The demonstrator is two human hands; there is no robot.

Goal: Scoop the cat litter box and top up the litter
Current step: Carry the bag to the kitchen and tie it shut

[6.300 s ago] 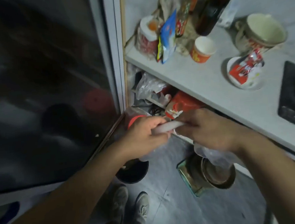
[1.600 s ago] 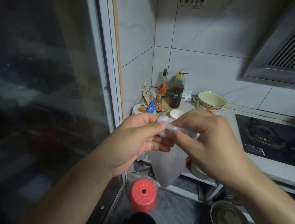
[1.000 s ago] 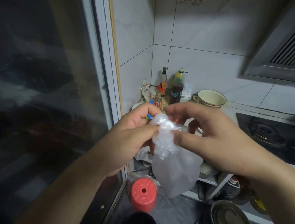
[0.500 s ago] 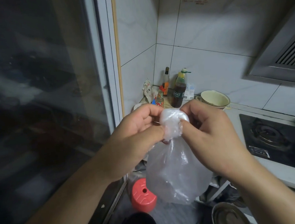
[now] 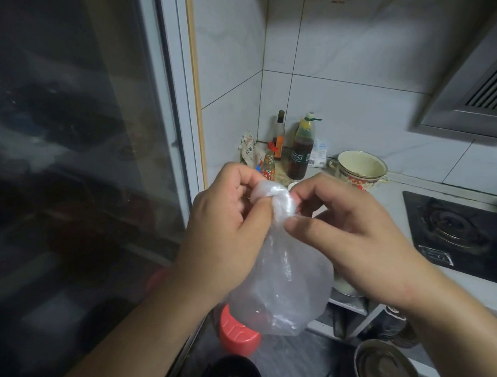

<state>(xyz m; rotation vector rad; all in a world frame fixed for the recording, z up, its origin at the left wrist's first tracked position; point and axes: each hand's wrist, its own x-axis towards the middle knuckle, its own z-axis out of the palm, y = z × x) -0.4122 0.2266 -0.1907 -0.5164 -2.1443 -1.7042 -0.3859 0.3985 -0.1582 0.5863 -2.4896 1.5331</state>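
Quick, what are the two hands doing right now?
Left hand: closed, pinching the bunched top of the plastic bag.
Right hand: closed, pinching the same bag top from the other side.

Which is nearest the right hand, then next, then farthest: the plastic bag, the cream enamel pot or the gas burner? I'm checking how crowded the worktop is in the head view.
1. Plastic bag: pinched by the right hand at its bunched top.
2. Cream enamel pot: on the counter just beyond the hand.
3. Gas burner: farther to the right, on the hob.
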